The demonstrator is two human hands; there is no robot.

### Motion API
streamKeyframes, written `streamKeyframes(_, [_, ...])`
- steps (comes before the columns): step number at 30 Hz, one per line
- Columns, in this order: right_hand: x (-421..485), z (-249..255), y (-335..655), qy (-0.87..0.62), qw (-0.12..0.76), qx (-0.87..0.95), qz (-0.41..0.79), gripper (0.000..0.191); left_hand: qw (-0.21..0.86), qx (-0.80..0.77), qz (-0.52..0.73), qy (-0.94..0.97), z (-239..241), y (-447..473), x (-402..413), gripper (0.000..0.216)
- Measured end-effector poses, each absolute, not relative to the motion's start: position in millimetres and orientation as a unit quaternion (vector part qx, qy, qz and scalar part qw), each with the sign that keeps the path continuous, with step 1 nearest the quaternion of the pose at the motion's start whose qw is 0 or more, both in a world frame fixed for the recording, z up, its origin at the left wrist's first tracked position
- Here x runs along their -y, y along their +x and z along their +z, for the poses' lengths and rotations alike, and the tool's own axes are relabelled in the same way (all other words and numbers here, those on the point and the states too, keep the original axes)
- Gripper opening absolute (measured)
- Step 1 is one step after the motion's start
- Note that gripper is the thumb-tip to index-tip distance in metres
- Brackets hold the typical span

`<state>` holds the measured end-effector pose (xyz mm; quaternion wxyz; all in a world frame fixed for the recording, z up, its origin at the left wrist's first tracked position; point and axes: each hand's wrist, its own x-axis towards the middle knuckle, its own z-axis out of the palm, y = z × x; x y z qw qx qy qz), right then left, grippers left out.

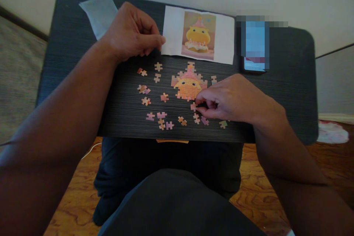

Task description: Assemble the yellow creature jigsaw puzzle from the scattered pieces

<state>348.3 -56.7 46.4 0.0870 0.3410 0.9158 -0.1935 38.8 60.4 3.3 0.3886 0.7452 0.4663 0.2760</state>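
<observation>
A partly joined jigsaw of a yellow character lies mid-table. My right hand rests at its lower right edge, fingers pinched on a small puzzle piece. My left hand is curled at the back, its fingertips pinching the left edge of the reference picture sheet. Several loose pieces are scattered left of and below the joined part.
The dark lap table spans my legs. A phone lies at the back right, a pale plastic bag at the back left. Wood floor shows below, and a pink-white object lies right of the table.
</observation>
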Motion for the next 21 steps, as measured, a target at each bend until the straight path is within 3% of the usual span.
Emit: streamKeyframes(21, [59.3,49.4,346.5,0.35,0.098,-0.915,-0.176,0.02,0.383,-0.465,0.277,0.749,1.2,38.2,-61.8,0.019])
